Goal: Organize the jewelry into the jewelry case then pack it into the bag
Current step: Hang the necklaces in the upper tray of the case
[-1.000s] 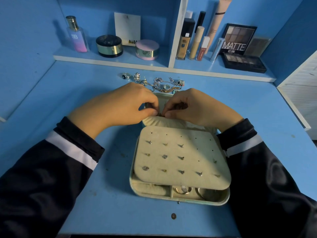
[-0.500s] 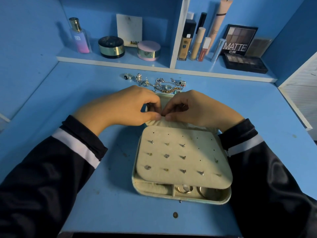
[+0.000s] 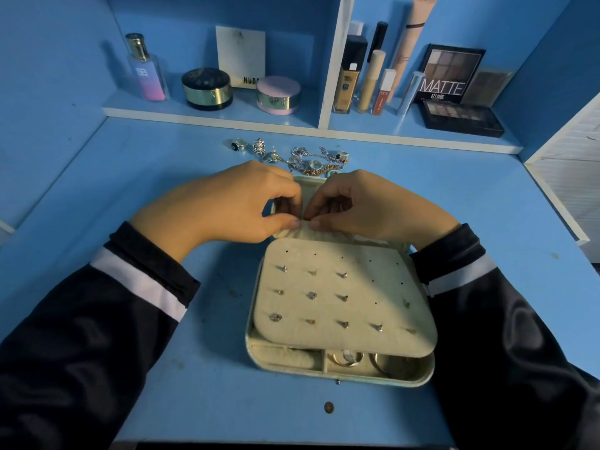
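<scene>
Loose jewelry [image 3: 305, 159] crowds behind the jewelry case [image 3: 373, 303]; desk [image 3: 146, 164] beside it lies open.

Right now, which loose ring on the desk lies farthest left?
The silver ring with the dark round face, alone at the left end of the jewelry row; the others bunch further right.

A blue table [image 3: 162, 177] fills the view, its top scuffed with small dark marks toward six o'clock. At twelve o'clock a low blue shelf [image 3: 227, 116] with a white front edge runs along the table's far side, split into two bays by a white upright divider [image 3: 332, 60]; cosmetics [image 3: 207, 89] stand in both bays. Behind them rises a blue back wall [image 3: 181, 24]. Blue side walls close in at nine o'clock [image 3: 48, 76] and two o'clock [image 3: 552, 60]. A white slatted panel [image 3: 571, 151] shows at three o'clock. The light is dim and cool.
</scene>
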{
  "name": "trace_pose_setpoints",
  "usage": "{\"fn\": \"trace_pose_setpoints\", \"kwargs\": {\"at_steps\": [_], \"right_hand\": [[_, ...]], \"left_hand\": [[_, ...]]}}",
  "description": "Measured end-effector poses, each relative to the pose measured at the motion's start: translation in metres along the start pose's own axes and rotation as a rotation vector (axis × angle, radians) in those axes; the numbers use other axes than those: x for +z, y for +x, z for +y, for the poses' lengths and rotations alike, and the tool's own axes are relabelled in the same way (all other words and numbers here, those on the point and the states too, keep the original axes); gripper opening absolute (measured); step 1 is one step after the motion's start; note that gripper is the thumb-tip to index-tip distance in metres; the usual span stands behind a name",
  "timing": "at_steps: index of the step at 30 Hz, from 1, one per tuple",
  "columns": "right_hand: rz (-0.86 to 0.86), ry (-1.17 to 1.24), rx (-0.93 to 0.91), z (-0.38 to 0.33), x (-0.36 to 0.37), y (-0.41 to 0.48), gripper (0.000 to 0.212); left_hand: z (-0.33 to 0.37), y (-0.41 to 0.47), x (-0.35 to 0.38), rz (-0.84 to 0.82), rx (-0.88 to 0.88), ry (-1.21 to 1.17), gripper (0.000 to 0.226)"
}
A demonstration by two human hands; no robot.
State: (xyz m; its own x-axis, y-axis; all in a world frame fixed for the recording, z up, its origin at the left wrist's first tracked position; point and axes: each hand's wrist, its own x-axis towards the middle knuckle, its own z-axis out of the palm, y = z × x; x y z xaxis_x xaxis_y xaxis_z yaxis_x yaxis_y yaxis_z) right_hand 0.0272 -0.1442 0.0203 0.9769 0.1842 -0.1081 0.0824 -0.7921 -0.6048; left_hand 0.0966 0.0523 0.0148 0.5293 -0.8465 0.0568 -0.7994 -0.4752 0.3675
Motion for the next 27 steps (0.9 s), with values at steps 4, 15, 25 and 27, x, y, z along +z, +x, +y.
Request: {"fn": "trace_pose_setpoints", "kwargs": {"at_steps": [4, 15, 25, 27], "right_hand": [[0.004, 0.015, -0.017, 0.0009, 0.0016, 0.0009, 0.01], [0.018, 0.034, -0.03, 0.0014, 0.0002, 0.0004, 0.011], [0.003, 0.022, 0.004, -0.0002, 0.0001, -0.0004, 0.007], [0.0, 0.015, 0.004, -0.0006, 0.0005, -0.0006, 0.007]], "left_hand": [[-0.0011, 0.0016, -0.0017, -0.01, -0.019, -0.143, 0.006], [-0.0025, -0.0014, -0.0021, 0.06, -0.019, -0.047, 0.017], [0.0013, -0.0037, -0.0029, -0.012, -0.091, -0.166, 0.013], [0.0018, -0.0036, -0.0025, -0.02, -0.101, -0.157, 0.014]]}}
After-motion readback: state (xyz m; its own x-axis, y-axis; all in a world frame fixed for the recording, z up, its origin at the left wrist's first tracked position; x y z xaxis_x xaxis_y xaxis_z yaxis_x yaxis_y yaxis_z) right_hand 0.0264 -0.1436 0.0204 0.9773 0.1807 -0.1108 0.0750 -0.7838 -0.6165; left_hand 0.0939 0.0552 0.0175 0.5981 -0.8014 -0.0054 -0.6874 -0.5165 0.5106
